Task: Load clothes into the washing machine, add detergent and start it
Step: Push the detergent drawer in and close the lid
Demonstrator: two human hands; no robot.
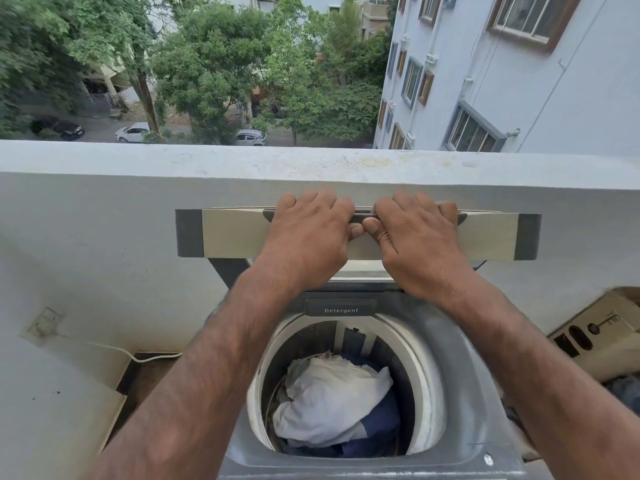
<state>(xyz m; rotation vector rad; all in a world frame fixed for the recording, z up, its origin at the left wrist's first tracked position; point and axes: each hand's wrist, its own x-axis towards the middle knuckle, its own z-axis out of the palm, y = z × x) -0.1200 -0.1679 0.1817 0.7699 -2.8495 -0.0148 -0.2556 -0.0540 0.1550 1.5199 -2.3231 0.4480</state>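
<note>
A grey top-loading washing machine (478, 403) stands below me with its drum exposed. White and dark blue clothes (332, 400) lie inside the drum. The lid (232, 233), beige with dark grey ends, stands raised and folded against the wall. My left hand (308, 237) and my right hand (415, 240) both grip the dark handle along the lid's top edge, thumbs nearly touching. A dark flap marked "Detergent" (341, 307) sits at the drum's rear rim, closed.
A white parapet wall (104, 209) runs behind the machine, with trees, parked cars and a building beyond. A wall socket (43, 323) with a white cable is at the left. A cardboard box (602, 337) sits at the right.
</note>
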